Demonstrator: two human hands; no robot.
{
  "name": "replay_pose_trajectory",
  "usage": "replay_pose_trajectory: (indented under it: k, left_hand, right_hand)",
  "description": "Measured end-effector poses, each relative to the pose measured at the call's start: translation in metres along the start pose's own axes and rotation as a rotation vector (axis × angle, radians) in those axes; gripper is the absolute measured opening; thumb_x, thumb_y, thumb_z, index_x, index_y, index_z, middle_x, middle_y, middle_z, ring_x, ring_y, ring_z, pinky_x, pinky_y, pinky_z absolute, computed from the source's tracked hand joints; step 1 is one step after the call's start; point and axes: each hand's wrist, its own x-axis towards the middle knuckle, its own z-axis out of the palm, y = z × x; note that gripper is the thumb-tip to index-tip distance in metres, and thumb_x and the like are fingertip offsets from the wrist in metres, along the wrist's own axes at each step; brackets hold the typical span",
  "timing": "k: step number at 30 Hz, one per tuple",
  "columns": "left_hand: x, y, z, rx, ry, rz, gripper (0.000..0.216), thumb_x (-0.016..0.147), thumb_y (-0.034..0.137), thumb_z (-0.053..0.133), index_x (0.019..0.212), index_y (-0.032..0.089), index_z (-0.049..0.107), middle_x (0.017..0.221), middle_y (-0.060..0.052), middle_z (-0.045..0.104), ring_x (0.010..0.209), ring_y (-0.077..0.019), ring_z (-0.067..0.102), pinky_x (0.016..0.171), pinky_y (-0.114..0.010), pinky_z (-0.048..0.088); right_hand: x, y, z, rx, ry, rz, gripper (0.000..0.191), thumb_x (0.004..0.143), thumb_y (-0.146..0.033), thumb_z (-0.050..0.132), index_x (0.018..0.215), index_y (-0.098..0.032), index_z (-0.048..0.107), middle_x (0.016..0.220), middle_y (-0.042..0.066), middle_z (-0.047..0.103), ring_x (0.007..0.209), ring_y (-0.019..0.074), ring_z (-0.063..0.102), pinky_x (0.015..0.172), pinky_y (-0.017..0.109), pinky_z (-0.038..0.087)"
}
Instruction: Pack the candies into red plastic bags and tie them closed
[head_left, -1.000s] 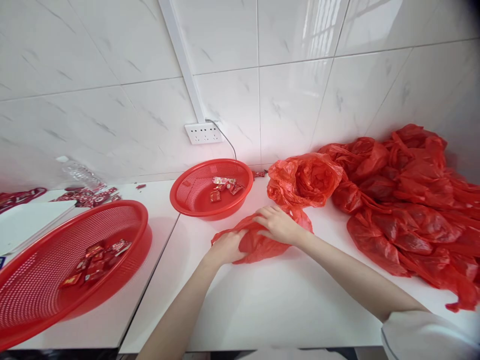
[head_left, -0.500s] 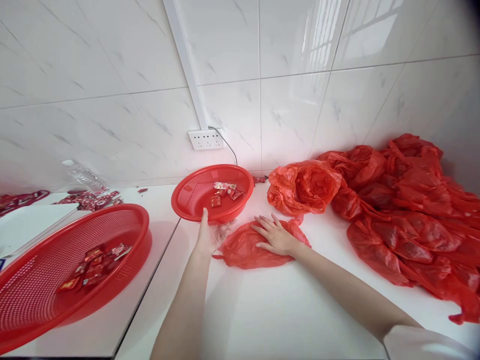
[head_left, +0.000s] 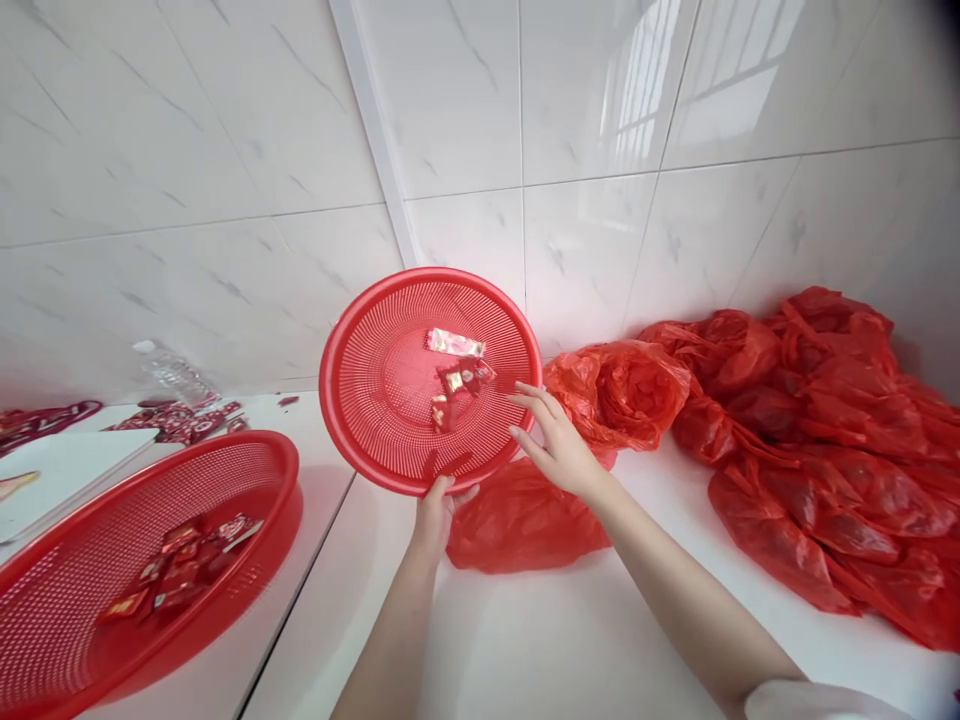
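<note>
My left hand [head_left: 437, 512] grips the near rim of a small red mesh basket [head_left: 375, 390], which is lifted off the table and tilted toward me. Several red and silver candy packets [head_left: 456, 370] lie inside it. My right hand [head_left: 551, 440] hovers at the basket's right rim, fingers spread and holding nothing. Below both hands a flat red plastic bag [head_left: 525, 520] lies on the white table [head_left: 570, 640].
A larger red mesh basket [head_left: 67, 620] with several candy packets sits at the left. Loose packets [head_left: 176, 415] and a clear plastic bottle [head_left: 169, 368] lie by the wall. A heap of red plastic bags [head_left: 817, 430] fills the right side.
My left hand left the flat bag, took the small basket's rim, then lifted and tilted it. My right hand rose off the bag toward the basket's right rim.
</note>
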Motion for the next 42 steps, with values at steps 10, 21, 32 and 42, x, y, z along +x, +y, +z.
replay_pose_trajectory:
  k: [10,21,32,42]
  left_hand:
    - [-0.023,-0.023,0.024,-0.027,-0.103,0.002,0.038,0.064,0.021,0.067,0.102,0.021,0.063,0.097,-0.003,0.070,0.094,-0.0257,0.066,0.072,-0.040,0.060]
    - [-0.024,-0.031,0.026,-0.049,-0.111,-0.101,0.041,0.061,0.021,0.069,0.102,0.018,0.064,0.094,-0.004,0.072,0.096,-0.0278,0.066,0.073,-0.039,0.060]
    - [-0.024,-0.030,0.027,-0.047,-0.079,-0.115,0.023,0.060,0.021,0.069,0.081,0.014,0.065,0.079,-0.004,0.070,0.085,-0.0263,0.068,0.071,-0.041,0.060]
    - [0.003,-0.014,0.002,-0.092,0.061,0.081,0.017,0.059,0.022,0.069,0.074,0.016,0.065,0.076,-0.001,0.069,0.078,-0.0207,0.065,0.071,-0.040,0.058]
  right_hand:
    - [-0.012,0.018,-0.007,-0.083,-0.266,-0.005,0.030,0.097,-0.033,0.043,0.119,-0.019,0.058,0.120,0.011,0.062,0.112,0.0221,0.058,0.100,0.040,0.043]
    - [-0.019,0.019,0.020,-0.456,-0.306,0.065,0.040,0.092,-0.032,0.052,0.129,-0.016,0.054,0.117,0.014,0.063,0.107,0.0273,0.053,0.089,0.041,0.039]
    - [-0.007,0.039,0.006,0.412,0.162,0.414,0.024,0.093,-0.042,0.047,0.088,-0.020,0.057,0.083,0.002,0.064,0.076,0.0162,0.058,0.072,0.028,0.046]
    - [-0.009,0.024,-0.014,0.558,-0.211,0.305,0.022,0.096,-0.037,0.041,0.089,-0.020,0.054,0.077,0.000,0.057,0.069,0.0132,0.054,0.067,0.026,0.043]
